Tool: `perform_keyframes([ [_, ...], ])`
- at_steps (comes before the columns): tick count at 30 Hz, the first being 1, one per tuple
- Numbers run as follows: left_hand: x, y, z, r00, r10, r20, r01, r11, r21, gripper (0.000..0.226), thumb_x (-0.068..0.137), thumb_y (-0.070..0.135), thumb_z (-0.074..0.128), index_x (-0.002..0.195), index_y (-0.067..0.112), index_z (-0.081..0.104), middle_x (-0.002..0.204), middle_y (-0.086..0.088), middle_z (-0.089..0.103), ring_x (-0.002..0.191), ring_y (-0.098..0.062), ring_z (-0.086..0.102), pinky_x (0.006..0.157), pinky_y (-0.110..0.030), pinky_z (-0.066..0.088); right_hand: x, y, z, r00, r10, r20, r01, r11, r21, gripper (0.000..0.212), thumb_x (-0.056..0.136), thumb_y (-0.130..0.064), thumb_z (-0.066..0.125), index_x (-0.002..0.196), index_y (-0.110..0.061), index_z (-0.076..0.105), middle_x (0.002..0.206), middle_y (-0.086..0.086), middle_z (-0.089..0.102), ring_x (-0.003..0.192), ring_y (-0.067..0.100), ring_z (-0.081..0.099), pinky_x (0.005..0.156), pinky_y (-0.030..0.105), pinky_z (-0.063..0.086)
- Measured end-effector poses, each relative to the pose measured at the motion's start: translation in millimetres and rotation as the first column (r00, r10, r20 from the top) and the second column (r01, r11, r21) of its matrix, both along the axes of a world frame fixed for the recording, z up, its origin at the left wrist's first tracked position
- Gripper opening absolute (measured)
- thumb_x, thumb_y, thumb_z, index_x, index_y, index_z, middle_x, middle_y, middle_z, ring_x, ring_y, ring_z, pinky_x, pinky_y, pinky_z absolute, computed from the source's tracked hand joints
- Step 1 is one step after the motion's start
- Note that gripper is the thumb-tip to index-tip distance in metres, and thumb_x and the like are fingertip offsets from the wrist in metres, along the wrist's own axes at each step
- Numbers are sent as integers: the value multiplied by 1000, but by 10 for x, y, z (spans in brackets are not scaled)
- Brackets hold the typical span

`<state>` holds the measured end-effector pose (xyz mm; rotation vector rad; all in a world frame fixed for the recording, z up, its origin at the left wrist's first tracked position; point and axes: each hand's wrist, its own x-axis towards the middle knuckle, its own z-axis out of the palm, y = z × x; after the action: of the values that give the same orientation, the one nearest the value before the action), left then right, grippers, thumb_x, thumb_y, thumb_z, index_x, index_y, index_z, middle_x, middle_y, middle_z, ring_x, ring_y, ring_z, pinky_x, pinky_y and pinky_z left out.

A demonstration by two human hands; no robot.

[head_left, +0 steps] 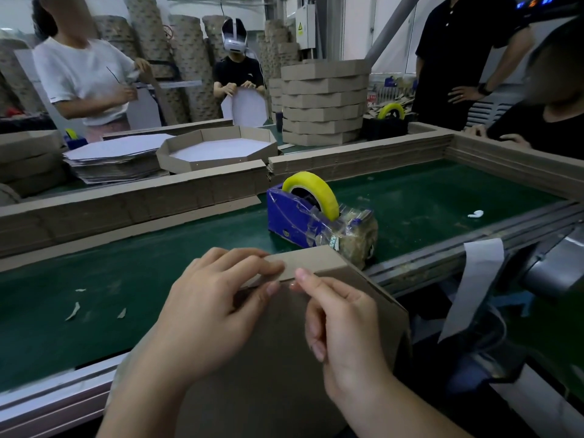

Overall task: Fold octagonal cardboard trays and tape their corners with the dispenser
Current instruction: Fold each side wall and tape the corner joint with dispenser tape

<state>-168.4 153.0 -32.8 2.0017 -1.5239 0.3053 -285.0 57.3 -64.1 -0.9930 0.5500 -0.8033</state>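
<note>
While the folded wall of the cardboard tray (316,311) is being gripped by the left hand (218,298), with the fingers curled over its top edge and the thumb tucked beneath, the same edge is being pressed by the forefinger of the right hand (341,327). That hand's other fingers are curled, and whether anything is being pinched under the fingertip cannot be told. The tray is being held on edge at the near rail of the green belt (126,295). Its brown underside is turned to the camera, and its upper corner is showing just in front of the tape dispenser (303,216).

By the look of it, a corner is being closed and smoothed, so the taping step is being worked rather than the first folding. The next move is judged to call for a fresh strip being drawn from the yellow roll by one hand while the fold is being pinned by the other, so that it does not spring open.

Much is being hidden. The tray's inside is turned away and its lower part is cut off by the frame, so the corners already taped cannot be counted. A faint glint by the fingertips may be clear tape. The dispenser's cutter is being masked by a wad of scraps.
</note>
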Motion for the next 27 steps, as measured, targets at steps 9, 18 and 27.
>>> perform_keyframes([
  [9, -52, -3, 20, 1000, 22, -8, -22, 1000, -1, 41, 82, 57, 38, 97, 27, 62, 110, 20, 65, 101, -15, 58, 79, -40, 48, -2, 74, -28, 999, 19, 31, -25, 982, 190, 31, 56, -37, 72, 65, -8, 74, 41, 2, 35, 28, 10, 22, 29, 15, 16],
  [18, -34, 25, 25, 999, -49, -8, 49, 995, 83, 20, 86, 54, 34, 103, 45, 39, 116, 21, 61, 106, -10, 51, 84, -35, 41, -19, 82, 5, 1000, 17, -18, -12, 968, 251, 27, 81, -26, 70, 60, -9, 73, 40, 1, 33, 27, 11, 21, 29, 17, 15],
  [27, -45, 23, 78, 998, -56, 26, 51, 987, 154, 41, 92, 48, 32, 123, 51, 59, 126, 17, 58, 111, -16, 54, 89, -45, 45, -35, 56, -15, 1000, 24, -18, -20, 976, 215, 27, 81, -27, 69, 59, -11, 74, 39, 1, 35, 28, 11, 22, 30, 17, 16],
])
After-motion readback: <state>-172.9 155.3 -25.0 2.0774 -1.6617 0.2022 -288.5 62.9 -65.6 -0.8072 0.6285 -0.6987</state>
